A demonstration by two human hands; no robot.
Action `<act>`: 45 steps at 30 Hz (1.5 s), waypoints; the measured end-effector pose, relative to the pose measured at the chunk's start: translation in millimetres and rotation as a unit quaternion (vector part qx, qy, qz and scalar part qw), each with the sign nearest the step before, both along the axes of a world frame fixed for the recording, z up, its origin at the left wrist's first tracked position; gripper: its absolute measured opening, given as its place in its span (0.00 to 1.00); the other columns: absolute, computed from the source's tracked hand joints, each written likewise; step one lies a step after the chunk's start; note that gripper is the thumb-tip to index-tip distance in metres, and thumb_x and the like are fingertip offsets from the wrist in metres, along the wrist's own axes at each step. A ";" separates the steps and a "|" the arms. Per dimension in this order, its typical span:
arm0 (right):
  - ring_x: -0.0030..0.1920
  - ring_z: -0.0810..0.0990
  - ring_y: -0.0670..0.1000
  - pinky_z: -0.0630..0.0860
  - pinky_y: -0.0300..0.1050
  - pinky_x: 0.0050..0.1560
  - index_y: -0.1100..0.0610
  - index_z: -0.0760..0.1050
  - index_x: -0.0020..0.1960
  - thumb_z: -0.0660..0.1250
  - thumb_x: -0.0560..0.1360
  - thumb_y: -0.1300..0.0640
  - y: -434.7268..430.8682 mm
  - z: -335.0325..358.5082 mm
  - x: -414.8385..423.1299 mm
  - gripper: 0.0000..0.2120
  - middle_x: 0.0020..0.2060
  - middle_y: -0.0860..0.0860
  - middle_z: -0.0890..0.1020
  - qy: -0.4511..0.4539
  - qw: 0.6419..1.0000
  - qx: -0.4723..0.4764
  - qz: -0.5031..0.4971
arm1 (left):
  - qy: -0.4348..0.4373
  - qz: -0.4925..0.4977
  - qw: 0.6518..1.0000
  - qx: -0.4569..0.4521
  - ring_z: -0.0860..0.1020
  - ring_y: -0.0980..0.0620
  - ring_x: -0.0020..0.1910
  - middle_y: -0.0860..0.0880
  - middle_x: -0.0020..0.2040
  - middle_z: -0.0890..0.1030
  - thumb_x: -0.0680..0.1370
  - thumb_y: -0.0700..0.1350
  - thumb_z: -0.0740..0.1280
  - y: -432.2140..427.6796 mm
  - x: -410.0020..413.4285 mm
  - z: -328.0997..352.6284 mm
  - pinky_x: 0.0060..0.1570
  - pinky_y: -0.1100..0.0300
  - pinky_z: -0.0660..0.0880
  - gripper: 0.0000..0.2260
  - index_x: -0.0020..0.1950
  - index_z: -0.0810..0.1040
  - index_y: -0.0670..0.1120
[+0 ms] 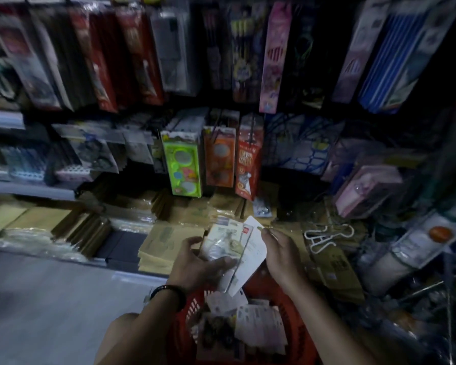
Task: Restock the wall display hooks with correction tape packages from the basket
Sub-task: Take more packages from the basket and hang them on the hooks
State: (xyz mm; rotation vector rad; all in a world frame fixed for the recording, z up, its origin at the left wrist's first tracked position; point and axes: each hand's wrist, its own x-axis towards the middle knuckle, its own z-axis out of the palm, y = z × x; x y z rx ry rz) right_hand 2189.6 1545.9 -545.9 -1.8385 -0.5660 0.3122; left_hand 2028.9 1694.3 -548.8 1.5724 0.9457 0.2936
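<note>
My left hand [195,262] grips a small stack of correction tape packages [225,243], clear blisters on white cards, held above the red basket [282,293]. My right hand [279,251] pinches the top edge of one white-backed package [250,259] at the right side of the stack, tilted away from the rest. More packages [258,325] lie loose in the basket below my forearms. The wall display hooks [252,133] hang ahead, loaded with green, orange and red packs.
Stacks of brown envelopes [166,241] cover the low shelf in front of me. White hangers [324,238] lie on cardboard to the right. Pink and clear packages [366,188] jut out at right. Long pencil packs [142,56] hang on the upper wall. Grey floor [45,299] lies left.
</note>
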 end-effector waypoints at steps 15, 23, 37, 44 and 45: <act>0.38 0.85 0.50 0.77 0.46 0.36 0.51 0.79 0.46 0.63 0.73 0.23 35.0 154.3 7.1 0.30 0.39 0.48 0.85 -0.043 0.998 -0.056 -0.004 | -0.196 -0.085 0.974 0.072 0.84 0.52 0.59 0.57 0.63 0.84 0.79 0.63 0.67 -24.1 35.4 92.7 0.56 0.40 0.83 0.21 0.71 0.74 0.62; 0.43 0.84 0.49 0.79 0.52 0.43 0.56 0.84 0.55 0.69 0.81 0.49 40.1 205.0 12.2 0.12 0.45 0.53 0.86 0.024 0.993 0.022 0.112 | -0.264 -0.037 0.964 -0.018 0.87 0.44 0.55 0.47 0.60 0.87 0.79 0.36 0.73 -5.5 45.0 123.4 0.54 0.38 0.84 0.23 0.69 0.74 0.57; 0.74 0.64 0.45 0.69 0.50 0.74 0.40 0.55 0.83 0.75 0.71 0.35 42.2 300.4 57.5 0.47 0.71 0.39 0.65 -0.462 0.877 -0.043 0.125 | -0.361 -0.081 0.929 -0.004 0.86 0.38 0.57 0.44 0.61 0.86 0.74 0.43 0.78 42.6 74.6 286.5 0.52 0.38 0.84 0.25 0.68 0.76 0.52; 0.74 0.64 0.48 0.69 0.48 0.73 0.48 0.57 0.84 0.74 0.74 0.36 46.3 375.5 98.7 0.46 0.71 0.43 0.67 -0.563 0.824 -0.055 0.036 | -0.429 -0.067 0.899 0.054 0.86 0.39 0.59 0.42 0.62 0.86 0.80 0.39 0.71 77.0 89.8 354.3 0.56 0.39 0.82 0.19 0.70 0.76 0.50; 0.73 0.64 0.49 0.71 0.49 0.72 0.49 0.58 0.84 0.75 0.74 0.37 47.4 386.4 105.3 0.46 0.70 0.44 0.67 -0.583 0.810 -0.058 0.019 | -0.435 -0.057 0.897 0.052 0.86 0.39 0.57 0.43 0.60 0.87 0.81 0.37 0.70 83.3 92.3 364.0 0.52 0.43 0.83 0.18 0.69 0.76 0.50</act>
